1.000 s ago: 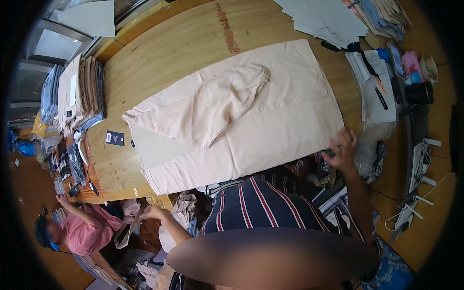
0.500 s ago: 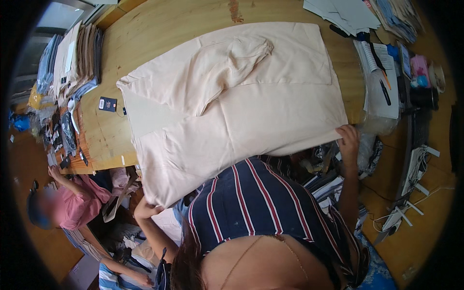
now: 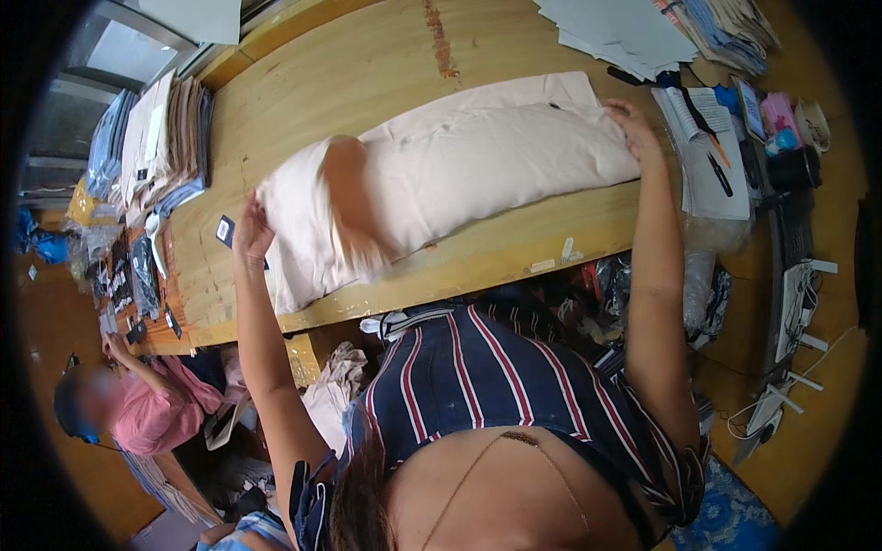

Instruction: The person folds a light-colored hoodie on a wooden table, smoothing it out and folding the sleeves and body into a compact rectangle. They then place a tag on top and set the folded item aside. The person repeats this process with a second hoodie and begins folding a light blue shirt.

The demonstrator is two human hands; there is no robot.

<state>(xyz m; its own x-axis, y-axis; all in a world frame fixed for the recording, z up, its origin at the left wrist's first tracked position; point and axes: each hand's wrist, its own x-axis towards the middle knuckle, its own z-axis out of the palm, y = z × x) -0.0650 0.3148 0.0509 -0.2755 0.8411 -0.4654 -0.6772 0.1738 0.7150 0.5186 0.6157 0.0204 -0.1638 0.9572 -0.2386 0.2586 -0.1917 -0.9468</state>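
A pale pink shirt lies folded over lengthwise on the wooden table in front of me. My left hand pinches its left end, beside a dark hang tag. At the opposite end, my right hand grips the far right corner with bent fingers. The cloth bulges near its left part, where a brownish patch is smeared by motion and I cannot make out what it is. One layer of the shirt shows beyond the fold along the far side.
Stacked folded garments stand at the left of the table. White sheets, papers with a black pen and a tape roll lie right. A person in a pink top works at lower left.
Both hands have moved away from me, carrying the shirt's near edge over toward its far side. The shirt now covers a narrower strip, and the table's front edge shows.
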